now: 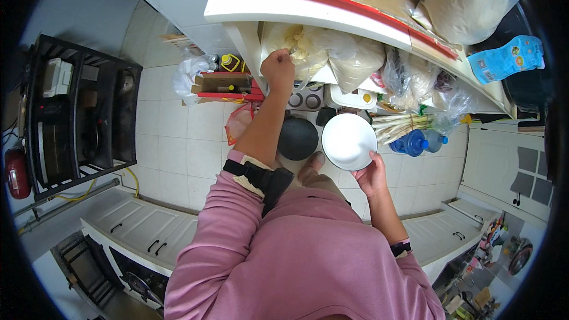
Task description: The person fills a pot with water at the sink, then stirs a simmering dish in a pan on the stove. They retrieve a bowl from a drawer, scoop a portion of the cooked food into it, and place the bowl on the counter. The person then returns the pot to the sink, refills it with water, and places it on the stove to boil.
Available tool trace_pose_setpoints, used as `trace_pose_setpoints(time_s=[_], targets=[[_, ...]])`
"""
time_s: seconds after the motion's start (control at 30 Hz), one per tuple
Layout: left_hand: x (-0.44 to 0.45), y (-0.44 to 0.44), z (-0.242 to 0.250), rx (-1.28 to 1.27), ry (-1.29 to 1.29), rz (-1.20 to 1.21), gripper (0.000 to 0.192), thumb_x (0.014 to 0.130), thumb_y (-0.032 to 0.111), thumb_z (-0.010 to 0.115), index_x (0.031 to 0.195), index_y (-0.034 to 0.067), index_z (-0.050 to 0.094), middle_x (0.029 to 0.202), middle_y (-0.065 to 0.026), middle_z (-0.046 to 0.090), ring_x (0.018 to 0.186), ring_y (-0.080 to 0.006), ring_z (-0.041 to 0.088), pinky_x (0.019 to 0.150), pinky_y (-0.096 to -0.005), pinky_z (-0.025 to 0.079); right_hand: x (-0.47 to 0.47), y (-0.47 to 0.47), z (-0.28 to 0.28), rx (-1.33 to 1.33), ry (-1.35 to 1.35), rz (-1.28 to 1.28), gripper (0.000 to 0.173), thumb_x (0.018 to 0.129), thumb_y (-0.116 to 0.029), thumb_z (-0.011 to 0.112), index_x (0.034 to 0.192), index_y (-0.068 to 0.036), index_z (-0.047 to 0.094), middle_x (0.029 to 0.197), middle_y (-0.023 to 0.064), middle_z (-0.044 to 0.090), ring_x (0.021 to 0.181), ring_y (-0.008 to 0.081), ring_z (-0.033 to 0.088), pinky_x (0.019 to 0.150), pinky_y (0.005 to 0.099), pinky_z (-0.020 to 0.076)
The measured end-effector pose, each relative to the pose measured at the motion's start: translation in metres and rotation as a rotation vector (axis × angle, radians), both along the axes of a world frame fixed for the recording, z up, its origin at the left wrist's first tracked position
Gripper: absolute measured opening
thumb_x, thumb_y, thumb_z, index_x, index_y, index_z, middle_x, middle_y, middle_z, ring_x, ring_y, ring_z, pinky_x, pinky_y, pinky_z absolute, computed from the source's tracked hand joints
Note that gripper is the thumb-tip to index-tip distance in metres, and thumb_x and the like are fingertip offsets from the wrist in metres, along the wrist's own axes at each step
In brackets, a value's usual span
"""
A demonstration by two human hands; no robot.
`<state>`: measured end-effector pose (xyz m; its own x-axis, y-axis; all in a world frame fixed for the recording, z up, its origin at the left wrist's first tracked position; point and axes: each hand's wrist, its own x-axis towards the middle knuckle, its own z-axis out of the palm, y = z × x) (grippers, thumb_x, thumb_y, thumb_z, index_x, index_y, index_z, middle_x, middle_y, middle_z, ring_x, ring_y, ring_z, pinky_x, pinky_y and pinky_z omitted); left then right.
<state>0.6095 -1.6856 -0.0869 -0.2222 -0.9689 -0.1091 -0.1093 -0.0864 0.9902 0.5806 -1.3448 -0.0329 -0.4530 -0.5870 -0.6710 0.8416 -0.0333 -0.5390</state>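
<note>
In my right hand (370, 174) is a round white bowl (350, 141), gripped at its rim with the thumb on the near right edge; its inside looks white, with nothing I can make out in it. My left hand (280, 69) reaches to a plastic bag of pale yellow flour or meal (306, 53) on the shelf below the white top. The fingers are bent at the bag's left side, near what looks like a small handle end; what they hold is unclear. Another clear bag of pale powder (356, 62) hangs over the shelf edge beside it.
A red-edged cardboard sheet (338, 4) lines the upper shelf above my left hand. Below are a muffin tin (306, 99), a white lidded box (353, 98), a black round pan or lid (298, 139), scallions (395, 128) and blue water jugs (410, 143). A black rack (82, 115) stands left.
</note>
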Motion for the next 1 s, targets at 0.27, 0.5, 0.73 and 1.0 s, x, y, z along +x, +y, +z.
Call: trace_pose_setpoints(time_s=[0.27, 0.5, 0.73, 1.0], targets=[[0.027, 0.018, 0.030, 0.172, 0.189, 0.075, 0.020, 0.090, 0.011, 0.056, 0.101, -0.004, 0.066, 0.076, -0.0086, 0.067, 0.056, -0.0114, 0.059, 0.046, -0.0234, 0.042, -0.002, -0.024, -0.009, -0.055, 0.017, 0.038, 0.054, 0.084, -0.034, 0.059, 0.129, -0.007, 0.044, 0.123, 0.0098, 0.057, 0.107, 0.0242, 0.060, 0.086, 0.0381, 0.0510], [0.042, 0.018, 0.041, 0.179, 0.241, 0.127, 0.021, 0.090, 0.007, 0.055, 0.100, -0.008, 0.064, 0.079, -0.0139, 0.068, 0.056, -0.0141, 0.061, 0.051, -0.0252, 0.049, -0.002, -0.056, -0.009, -0.068, 0.008, 0.113, 0.051, 0.087, -0.026, 0.056, 0.133, -0.014, 0.037, 0.114, 0.0050, 0.057, 0.091, 0.0153, 0.063, 0.068, 0.0284, 0.0539], [0.048, 0.019, 0.055, 0.227, 0.237, 0.149, 0.021, 0.091, 0.009, 0.055, 0.103, -0.006, 0.063, 0.080, -0.0117, 0.068, 0.056, -0.0130, 0.061, 0.044, -0.0231, 0.042, -0.002, -0.083, -0.012, -0.059, -0.009, 0.167, 0.040, 0.087, -0.024, 0.058, 0.124, -0.019, 0.045, 0.103, 0.0004, 0.061, 0.084, 0.0152, 0.065, 0.070, 0.0310, 0.0542], [0.057, 0.028, 0.068, 0.248, 0.226, 0.119, 0.021, 0.092, 0.010, 0.054, 0.107, -0.002, 0.062, 0.083, -0.0068, 0.067, 0.062, -0.0096, 0.058, 0.048, -0.0227, 0.040, -0.001, -0.102, -0.024, -0.045, -0.026, 0.204, 0.039, 0.086, -0.020, 0.060, 0.122, -0.020, 0.044, 0.103, -0.0013, 0.060, 0.087, 0.0126, 0.059, 0.076, 0.0331, 0.0483]])
